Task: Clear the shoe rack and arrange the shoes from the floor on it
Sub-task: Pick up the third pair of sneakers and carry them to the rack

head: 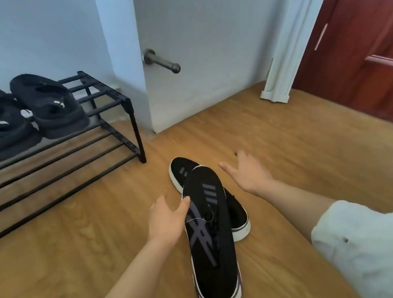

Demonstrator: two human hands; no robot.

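Note:
Two black sneakers with white soles lie on the wooden floor in the middle. The nearer sneaker (212,246) rests tilted across the farther sneaker (235,214), whose toe points away from me. My left hand (166,217) is open, its fingers touching the nearer sneaker's left side. My right hand (248,173) hovers open just right of the pair, holding nothing. A black metal shoe rack (112,114) stands at the left, with a pair of black sandals (22,113) on its top shelf.
A grey wall corner with a metal door stopper (161,60) juts out behind the sneakers. A white door frame (286,63) and a red-brown door (364,54) stand at the right. The rack's lower shelf shows bare bars.

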